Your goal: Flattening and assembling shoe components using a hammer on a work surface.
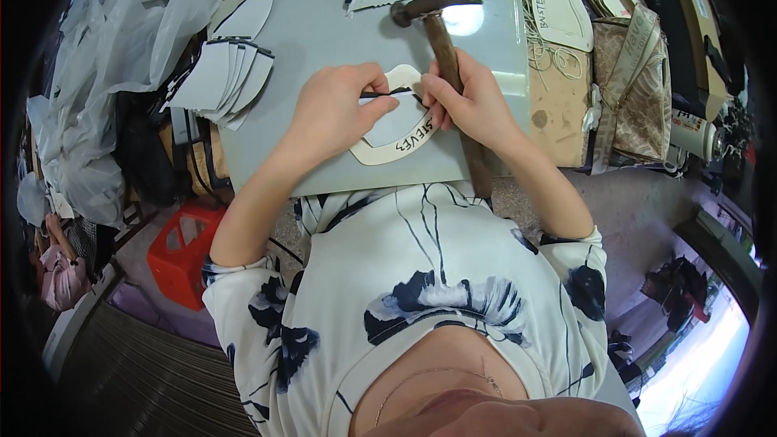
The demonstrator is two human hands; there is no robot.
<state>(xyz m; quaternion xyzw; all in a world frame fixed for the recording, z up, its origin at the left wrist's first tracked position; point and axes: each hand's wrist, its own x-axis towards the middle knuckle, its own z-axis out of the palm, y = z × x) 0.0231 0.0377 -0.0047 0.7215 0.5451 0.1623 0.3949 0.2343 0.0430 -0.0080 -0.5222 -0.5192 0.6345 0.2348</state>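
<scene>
Mid-job: left hand (336,113) and right hand (473,105) both pinching thin black strip (388,93) over cream curved template (396,142) on grey board (324,40). Hammer (441,32) untouched (handle under right wrist). Fanned stack of cut pieces (231,77) perhaps waiting.

we see a pale grey work slab (340,32) under a cream curved pattern piece (396,142) with black handwriting. the thin strip (387,94) on it is black. the hammer (441,32) has a dark head and brown wooden handle. the fanned stack of cut pieces (231,77) is white with black edges. our blouse (421,275) is white with dark blue and black floral blotches. the crate (188,255) is red.
</scene>
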